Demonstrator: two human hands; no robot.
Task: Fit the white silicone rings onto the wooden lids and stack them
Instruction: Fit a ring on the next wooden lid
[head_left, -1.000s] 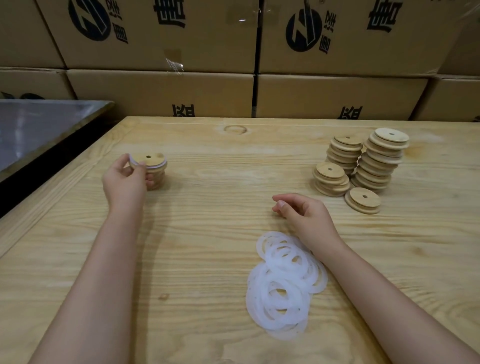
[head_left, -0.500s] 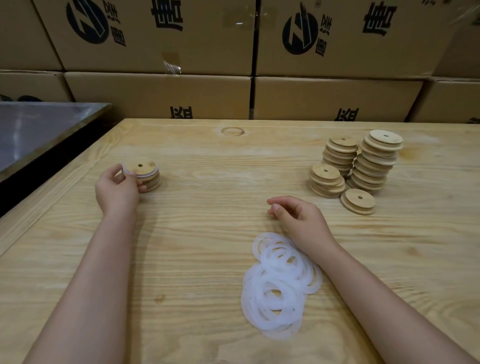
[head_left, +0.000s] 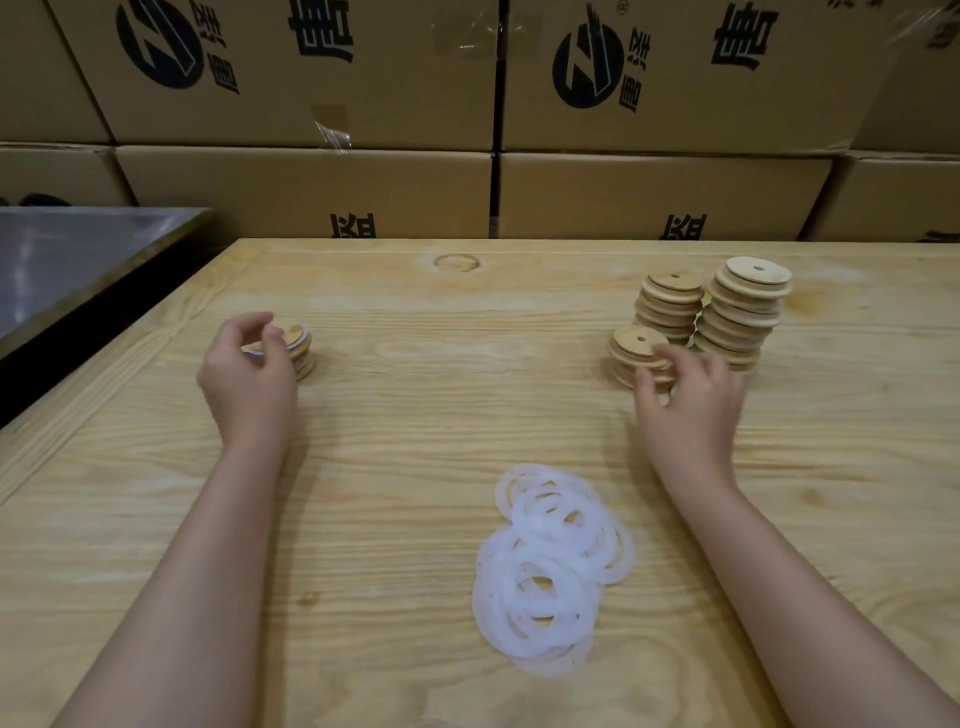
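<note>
I have 1 view to work from: the head camera, worn high and tipped forward and down over the pale pine-plank table (head_left: 441, 415). The forearms enter the picture at 7 and 5 o'clock, so the lens sits close behind the left hand (head_left: 249, 379) and right hand (head_left: 691, 410). It faces the wall of printed brown cardboard boxes (head_left: 311, 187) at 12 o'clock. The wide angle bows the edges and catches a grey metal surface (head_left: 78, 260) at 10 o'clock.
</note>
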